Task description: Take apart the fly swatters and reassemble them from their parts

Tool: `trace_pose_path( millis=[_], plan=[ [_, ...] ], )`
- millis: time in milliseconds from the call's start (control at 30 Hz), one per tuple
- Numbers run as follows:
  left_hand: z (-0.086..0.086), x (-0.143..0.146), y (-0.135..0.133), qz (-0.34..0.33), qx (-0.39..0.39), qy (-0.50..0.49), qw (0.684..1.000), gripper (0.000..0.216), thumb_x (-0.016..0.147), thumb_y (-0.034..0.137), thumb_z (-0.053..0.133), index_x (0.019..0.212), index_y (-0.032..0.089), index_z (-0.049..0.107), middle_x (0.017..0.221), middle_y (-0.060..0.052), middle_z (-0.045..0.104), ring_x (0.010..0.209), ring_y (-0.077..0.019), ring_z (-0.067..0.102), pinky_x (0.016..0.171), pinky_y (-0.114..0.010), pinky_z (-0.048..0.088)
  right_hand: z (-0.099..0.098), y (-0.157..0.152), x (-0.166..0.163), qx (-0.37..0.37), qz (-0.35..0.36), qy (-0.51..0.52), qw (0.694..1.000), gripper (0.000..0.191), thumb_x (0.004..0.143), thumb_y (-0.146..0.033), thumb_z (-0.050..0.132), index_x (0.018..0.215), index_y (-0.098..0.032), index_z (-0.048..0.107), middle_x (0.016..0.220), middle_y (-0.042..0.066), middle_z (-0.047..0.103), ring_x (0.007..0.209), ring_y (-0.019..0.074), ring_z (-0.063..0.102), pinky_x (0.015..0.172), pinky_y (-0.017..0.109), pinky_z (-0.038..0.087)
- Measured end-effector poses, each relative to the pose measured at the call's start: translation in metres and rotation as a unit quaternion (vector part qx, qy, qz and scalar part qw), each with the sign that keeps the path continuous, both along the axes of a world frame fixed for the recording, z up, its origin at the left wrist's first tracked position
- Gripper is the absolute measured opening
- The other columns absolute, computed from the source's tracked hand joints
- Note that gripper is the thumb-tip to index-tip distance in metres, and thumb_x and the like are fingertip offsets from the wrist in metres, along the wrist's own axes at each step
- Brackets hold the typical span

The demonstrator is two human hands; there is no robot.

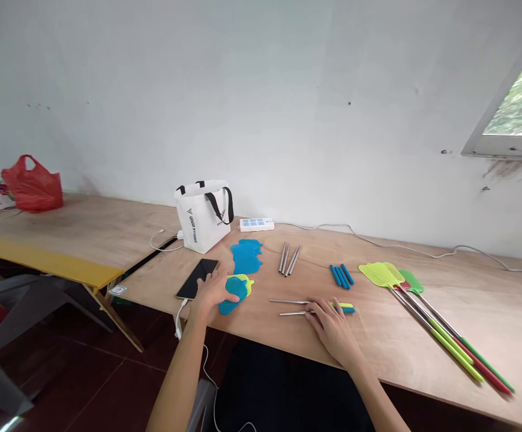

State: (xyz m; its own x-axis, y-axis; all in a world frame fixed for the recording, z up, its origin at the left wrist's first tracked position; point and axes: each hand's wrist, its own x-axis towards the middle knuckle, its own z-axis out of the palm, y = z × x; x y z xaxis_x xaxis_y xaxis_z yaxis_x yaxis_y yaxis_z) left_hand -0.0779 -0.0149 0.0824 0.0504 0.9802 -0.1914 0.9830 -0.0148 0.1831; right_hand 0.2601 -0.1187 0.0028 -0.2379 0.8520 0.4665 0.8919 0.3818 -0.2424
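Observation:
My left hand [212, 291] lies between a dark phone [198, 278] and a blue fly swatter head [236, 293], its thumb stretched over the blue mesh. Beneath that head, part of a yellow-green swatter head [249, 282] shows. More blue heads [246, 257] lie stacked behind. My right hand [328, 326] rests, fingers spread, across two metal rods, one with a yellow-green handle [342, 305] and one with a blue handle [348, 310]. Several bare metal tubes [290, 260] and several blue handles [342, 276] lie farther back.
Assembled fly swatters [441, 327] lie at the right. A white tote bag [204, 216] and a white power strip [256, 224] stand near the wall, with a cable along it. A red plastic bag [33, 185] is on the left table; a grey chair [4, 342] stands below.

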Motion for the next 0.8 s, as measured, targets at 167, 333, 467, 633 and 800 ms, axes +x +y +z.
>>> trace_pose_path(
  millis=[167, 333, 467, 633, 800],
  plan=[
    [0.002, 0.0, -0.001, -0.058, 0.018, -0.09, 0.994, 0.066, 0.074, 0.036, 0.073, 0.134, 0.022, 0.051, 0.146, -0.019, 0.053, 0.134, -0.0423, 0.051, 0.105, -0.054, 0.04, 0.004, -0.001, 0.0, 0.003, 0.027, 0.004, 1.0, 0.019, 0.106, -0.028, 0.037, 0.098, -0.028, 0.055, 0.124, 0.004, 0.068, 0.12, 0.0211, 0.062, 0.119, 0.06, 0.029],
    [0.012, 0.02, -0.009, -0.15, 0.106, -0.321, 0.929, 0.037, 0.084, 0.029, 0.062, 0.121, 0.028, 0.057, 0.12, -0.007, 0.069, 0.12, -0.028, 0.062, 0.097, -0.038, 0.049, 0.007, -0.002, -0.002, 0.037, 0.039, 0.015, 0.998, 0.017, 0.105, -0.024, 0.038, 0.097, -0.027, 0.053, 0.11, 0.001, 0.071, 0.108, 0.0187, 0.066, 0.12, 0.054, 0.029],
    [0.017, 0.058, -0.017, -0.168, 0.164, -0.465, 0.853, 0.023, 0.081, 0.043, 0.073, 0.092, 0.023, 0.071, 0.094, -0.004, 0.073, 0.092, -0.0244, 0.067, 0.082, -0.032, 0.051, 0.007, -0.001, -0.001, 0.053, 0.028, 0.026, 0.998, 0.022, 0.106, -0.024, 0.036, 0.098, -0.026, 0.056, 0.097, 0.001, 0.071, 0.088, 0.0194, 0.067, 0.102, 0.044, 0.044],
    [-0.008, 0.103, -0.018, -0.084, 0.111, -0.609, 0.781, 0.043, 0.073, 0.055, 0.08, 0.061, 0.019, 0.061, 0.058, 0.002, 0.054, 0.055, -0.0138, 0.051, 0.052, -0.025, 0.039, 0.006, -0.002, 0.001, 0.062, -0.008, 0.033, 0.998, 0.032, 0.105, -0.02, 0.031, 0.115, -0.025, 0.061, 0.094, 0.005, 0.069, 0.082, 0.0215, 0.063, 0.076, 0.034, 0.045],
    [-0.032, 0.123, -0.012, 0.0, 0.118, -0.666, 0.737, 0.044, 0.073, 0.06, 0.078, 0.066, 0.019, 0.063, 0.066, 0.0, 0.062, 0.065, -0.0161, 0.058, 0.063, -0.027, 0.046, 0.006, -0.003, 0.005, 0.061, -0.028, 0.049, 0.997, 0.041, 0.104, -0.02, 0.029, 0.133, -0.026, 0.058, 0.088, 0.004, 0.064, 0.081, 0.022, 0.061, 0.075, 0.034, 0.044]
  ],
)
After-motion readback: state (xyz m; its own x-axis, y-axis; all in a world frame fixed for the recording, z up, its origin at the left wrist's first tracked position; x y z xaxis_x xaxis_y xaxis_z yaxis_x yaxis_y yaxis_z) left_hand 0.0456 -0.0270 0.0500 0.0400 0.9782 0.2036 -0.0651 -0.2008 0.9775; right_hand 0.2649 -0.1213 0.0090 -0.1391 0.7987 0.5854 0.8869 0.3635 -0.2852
